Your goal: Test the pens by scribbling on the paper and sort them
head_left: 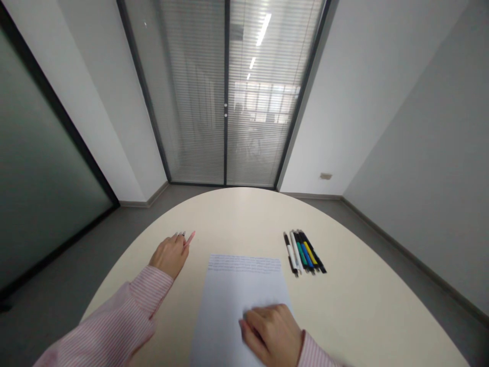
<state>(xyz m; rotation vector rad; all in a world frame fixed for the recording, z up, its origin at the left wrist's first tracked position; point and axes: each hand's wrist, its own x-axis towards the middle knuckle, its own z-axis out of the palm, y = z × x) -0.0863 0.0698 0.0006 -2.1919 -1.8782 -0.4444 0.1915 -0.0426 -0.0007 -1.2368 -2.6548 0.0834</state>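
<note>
On the left of the table, my left hand is closed, with a pink pen between its thumb and forefinger. Tips of other pens show just past its fingertips; the hand covers the rest of them. A white sheet of paper lies in front of me, with several lines of handwriting across its top. My right hand rests on the lower right of the sheet, its fingers curled into a loose fist, and no object shows in it.
Right of the sheet, several pens with white, green, blue, yellow and black barrels lie side by side. The round cream table curves away towards a glass partition with blinds. White walls stand to either side.
</note>
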